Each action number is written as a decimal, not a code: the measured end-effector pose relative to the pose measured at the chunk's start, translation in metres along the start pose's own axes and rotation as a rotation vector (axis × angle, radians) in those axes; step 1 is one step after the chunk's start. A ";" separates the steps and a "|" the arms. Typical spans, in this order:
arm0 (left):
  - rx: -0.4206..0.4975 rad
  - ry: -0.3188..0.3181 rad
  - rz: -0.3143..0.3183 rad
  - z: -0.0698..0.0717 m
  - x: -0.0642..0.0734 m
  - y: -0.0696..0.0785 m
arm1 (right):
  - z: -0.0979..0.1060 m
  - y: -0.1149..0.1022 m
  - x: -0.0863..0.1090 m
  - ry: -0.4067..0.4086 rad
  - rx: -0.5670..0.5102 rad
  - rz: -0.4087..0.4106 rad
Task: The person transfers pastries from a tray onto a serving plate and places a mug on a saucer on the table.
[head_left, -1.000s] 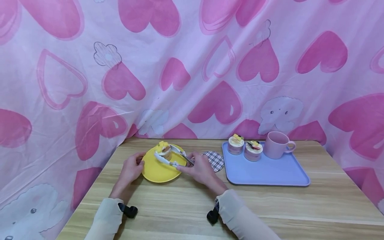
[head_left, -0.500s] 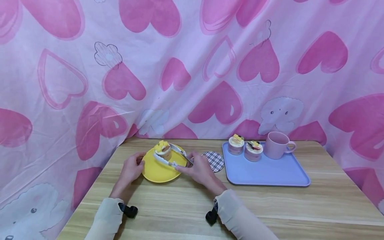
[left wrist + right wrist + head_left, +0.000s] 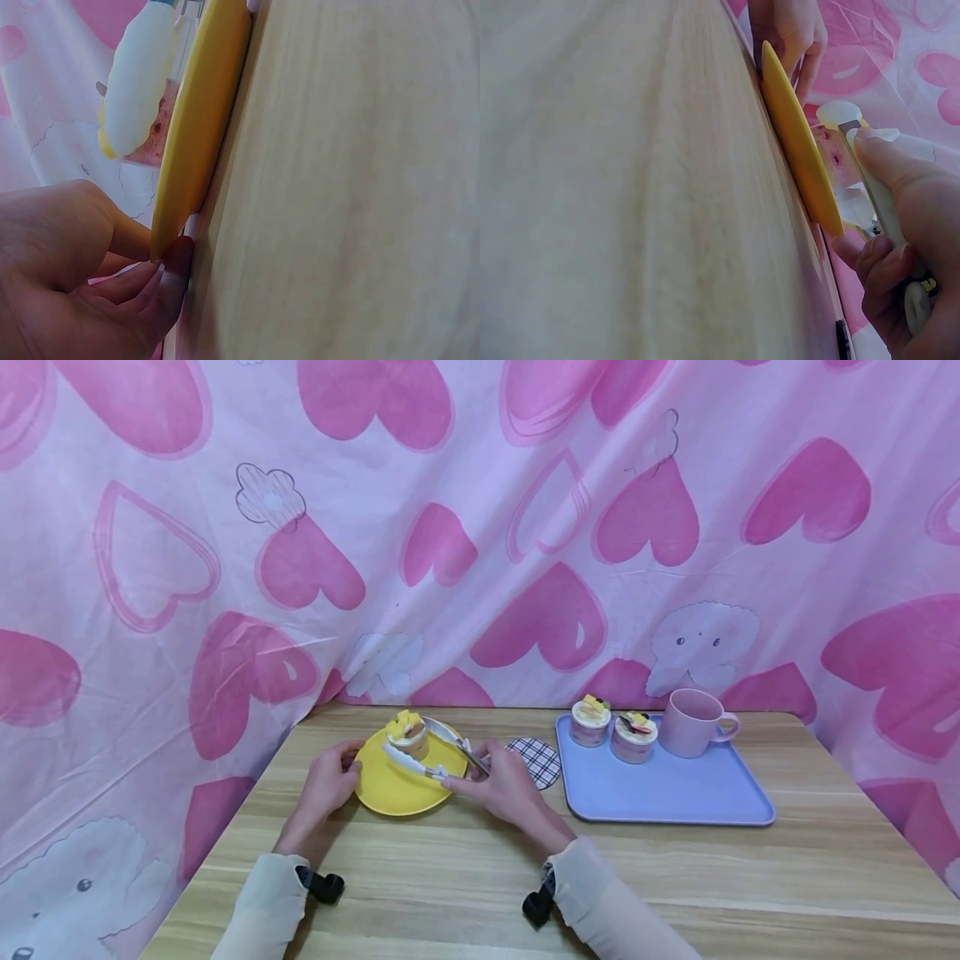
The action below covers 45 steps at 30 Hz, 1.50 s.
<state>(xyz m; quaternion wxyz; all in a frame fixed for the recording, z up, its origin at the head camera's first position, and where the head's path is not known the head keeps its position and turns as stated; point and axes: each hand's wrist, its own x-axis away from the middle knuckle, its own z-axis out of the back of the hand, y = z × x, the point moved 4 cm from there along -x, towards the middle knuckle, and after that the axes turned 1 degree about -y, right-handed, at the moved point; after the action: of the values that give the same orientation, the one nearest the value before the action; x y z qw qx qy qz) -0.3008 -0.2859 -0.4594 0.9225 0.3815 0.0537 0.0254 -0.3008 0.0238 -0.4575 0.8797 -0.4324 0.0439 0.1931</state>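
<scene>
A dessert cup (image 3: pixel 409 740) topped with yellow fruit cubes stands on a yellow plate (image 3: pixel 397 800) at the left of the table. My left hand (image 3: pixel 333 777) pinches the plate's left rim; in the left wrist view its thumb and fingers (image 3: pixel 174 262) meet at the edge. My right hand (image 3: pixel 504 783) grips tongs (image 3: pixel 474 763) with white tips, their two arms spread on either side of the cup. From the right wrist view, the thumb lies along one arm of the tongs (image 3: pixel 881 199), with the other fingers curled below.
Right of the plate lies a checked round coaster (image 3: pixel 542 764), partly behind my right hand. A blue tray (image 3: pixel 667 797) carries two more dessert cups (image 3: pixel 633 743) and a pink mug (image 3: pixel 688 727). A pink heart-print curtain (image 3: pixel 480 527) hangs behind the wooden table (image 3: pixel 420 885).
The tongs' tips have spread slightly apart around the dessert cup. The left hand and plate hold the same place.
</scene>
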 end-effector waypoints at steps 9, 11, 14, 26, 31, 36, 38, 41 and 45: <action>-0.003 -0.006 0.002 0.000 0.001 0.001 | 0.011 0.000 0.014 -0.023 0.013 -0.008; -0.005 -0.005 0.005 0.000 0.001 0.002 | 0.014 0.001 0.016 -0.030 0.019 -0.009; -0.005 -0.003 0.002 0.001 0.001 0.002 | 0.018 0.002 0.019 -0.032 0.026 -0.017; -0.007 -0.003 -0.008 0.001 0.002 0.002 | 0.032 0.010 0.025 0.016 0.011 -0.062; -0.011 -0.003 -0.008 0.001 0.001 0.002 | 0.038 0.011 0.027 0.032 -0.005 -0.039; -0.017 -0.005 -0.004 0.001 0.001 0.003 | 0.042 0.013 0.029 0.043 0.000 -0.049; -0.017 -0.006 -0.003 0.001 0.002 0.003 | 0.043 0.014 0.030 0.048 0.010 -0.051; -0.017 -0.007 -0.001 0.001 0.002 0.003 | 0.045 0.015 0.030 0.056 0.037 -0.056; -0.015 -0.008 0.001 0.001 0.002 0.003 | 0.047 0.018 0.030 0.064 0.055 -0.056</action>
<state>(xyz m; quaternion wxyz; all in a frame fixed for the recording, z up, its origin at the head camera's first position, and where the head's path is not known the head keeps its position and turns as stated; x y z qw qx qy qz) -0.2985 -0.2846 -0.4563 0.9255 0.3746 0.0495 0.0247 -0.2838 0.0793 -0.4492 0.8945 -0.4150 0.0652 0.1530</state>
